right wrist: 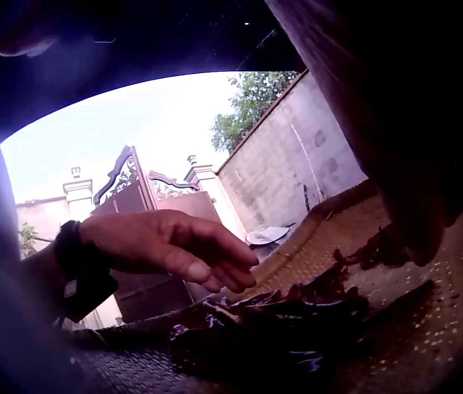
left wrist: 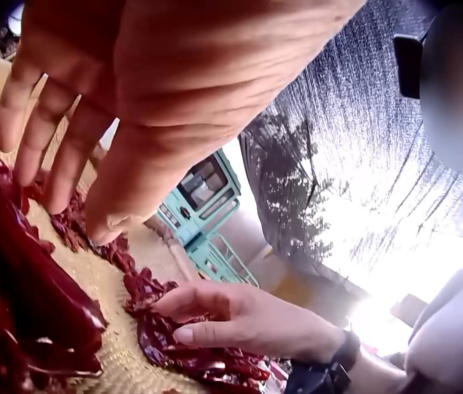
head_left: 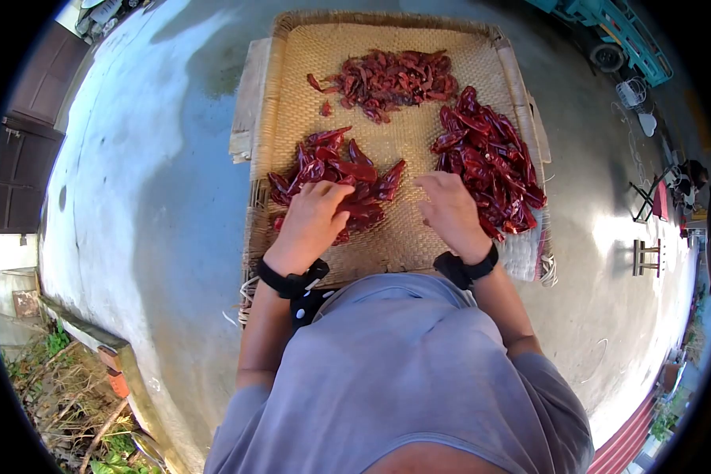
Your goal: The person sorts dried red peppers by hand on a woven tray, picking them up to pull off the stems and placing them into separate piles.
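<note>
Dark red dried chili peppers lie in three piles on a shallow woven tray (head_left: 316,49). My left hand (head_left: 314,217) is over the near edge of the left pile (head_left: 359,170), its fingers loosely extended and nothing held in them. In the left wrist view, glossy whole peppers (left wrist: 38,263) lie beside and below those fingers. My right hand (head_left: 455,209) hovers over bare weave, just left of the right pile (head_left: 490,162). Seen in the left wrist view, the right hand (left wrist: 248,320) has relaxed, slightly bent fingers, with the thumb apart and nothing between them.
Smaller, more shrivelled peppers (head_left: 399,79) form the far pile. Boards (head_left: 249,103) show under the tray's left side. Around it spreads a concrete floor (head_left: 174,158). A teal vehicle (head_left: 624,35) is parked at the far right, with a small stool (head_left: 648,257) nearer.
</note>
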A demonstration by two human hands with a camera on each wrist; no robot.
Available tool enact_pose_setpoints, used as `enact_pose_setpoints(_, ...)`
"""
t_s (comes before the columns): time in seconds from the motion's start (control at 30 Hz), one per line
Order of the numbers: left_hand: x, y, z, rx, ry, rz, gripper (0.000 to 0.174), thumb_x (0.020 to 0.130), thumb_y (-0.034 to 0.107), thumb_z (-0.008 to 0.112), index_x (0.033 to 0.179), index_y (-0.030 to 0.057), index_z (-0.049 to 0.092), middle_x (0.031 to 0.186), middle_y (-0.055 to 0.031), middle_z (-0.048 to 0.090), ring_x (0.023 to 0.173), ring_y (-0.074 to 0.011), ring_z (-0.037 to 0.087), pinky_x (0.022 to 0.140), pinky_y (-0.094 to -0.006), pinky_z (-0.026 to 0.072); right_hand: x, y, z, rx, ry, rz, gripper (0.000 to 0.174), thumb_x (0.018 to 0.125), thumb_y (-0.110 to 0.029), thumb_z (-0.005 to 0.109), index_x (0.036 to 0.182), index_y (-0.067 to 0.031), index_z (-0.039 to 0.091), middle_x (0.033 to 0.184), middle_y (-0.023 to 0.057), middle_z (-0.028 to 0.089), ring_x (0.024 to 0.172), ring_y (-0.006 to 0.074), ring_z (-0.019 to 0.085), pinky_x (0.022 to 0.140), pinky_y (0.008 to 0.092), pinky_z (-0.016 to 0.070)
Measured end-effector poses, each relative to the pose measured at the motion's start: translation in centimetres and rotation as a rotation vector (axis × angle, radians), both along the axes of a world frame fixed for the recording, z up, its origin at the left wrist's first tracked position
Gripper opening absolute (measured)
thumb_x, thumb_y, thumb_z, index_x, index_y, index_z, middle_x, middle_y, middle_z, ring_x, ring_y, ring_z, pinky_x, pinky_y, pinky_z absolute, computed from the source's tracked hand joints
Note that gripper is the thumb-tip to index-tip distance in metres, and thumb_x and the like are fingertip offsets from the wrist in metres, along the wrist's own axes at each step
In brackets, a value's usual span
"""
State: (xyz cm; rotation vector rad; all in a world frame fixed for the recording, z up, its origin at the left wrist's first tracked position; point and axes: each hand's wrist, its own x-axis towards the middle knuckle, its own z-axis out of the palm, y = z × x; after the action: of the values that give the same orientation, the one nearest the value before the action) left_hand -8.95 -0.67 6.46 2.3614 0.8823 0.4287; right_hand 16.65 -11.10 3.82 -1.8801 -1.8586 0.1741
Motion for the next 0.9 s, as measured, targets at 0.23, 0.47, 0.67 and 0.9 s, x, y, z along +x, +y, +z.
enact_pose_setpoints(0.23, 4.0, -0.5, -4.5, 0.053, 0.104, -0.147, 0.037, 0.083, 0.013, 0.069, 0.119, 0.0088, 0.064, 0.111, -0.013, 0.063, 0.108, -0.0348, 0.054, 0.096, -0.0462, 0.0456, 5.7, -2.6, -3.6, -0.086, -0.383, -0.223, 0.038, 0.077, -0.008, 0.066, 0.115, -0.0124, 0.064, 0.101, 0.0082, 0.063, 0.096, 0.0297, 0.057, 0.082, 0.042, 0.0468)
enact_pose_setpoints(0.47, 4.7, -1.6, -4.6, 0.055, -0.07, -0.105, 0.029, 0.084, 0.009, 0.068, 0.114, 0.009, 0.065, 0.11, -0.0105, 0.063, 0.108, -0.0331, 0.055, 0.095, -0.0451, 0.046, 6.2, -2.4, -3.0, -0.067, -0.284, -0.243, 0.031, 0.08, -0.012, 0.067, 0.111, -0.0109, 0.068, 0.098, 0.0078, 0.066, 0.095, 0.0285, 0.059, 0.083, 0.0424, 0.0471)
enact_pose_setpoints(0.67, 6.3, -2.5, -2.4, -0.412, -0.312, -0.024, 0.046, 0.094, 0.009, 0.066, 0.138, 0.0062, 0.051, 0.115, -0.0112, 0.063, 0.092, -0.0184, 0.065, 0.08, -0.0316, 0.0535, 2.1, -1.9, 1.2, -0.259, 0.773, -0.155, 0.031, 0.094, -0.006, 0.063, 0.126, -0.0045, 0.063, 0.112, 0.0102, 0.069, 0.108, 0.0166, 0.063, 0.092, 0.0304, 0.0499)
enact_pose_setpoints(0.9, 5.4, -2.2, -3.4, -0.636, -0.506, 0.071, 0.024, 0.099, 0.008, 0.062, 0.122, 0.0043, 0.058, 0.101, -0.0035, 0.066, 0.086, -0.0089, 0.061, 0.073, -0.0247, 0.0501, -0.7, -0.9, 0.0, -0.346, 1.151, 0.01, 0.031, 0.097, -0.002, 0.059, 0.128, -0.0021, 0.055, 0.113, 0.0036, 0.063, 0.097, 0.0113, 0.062, 0.086, 0.0268, 0.0528)
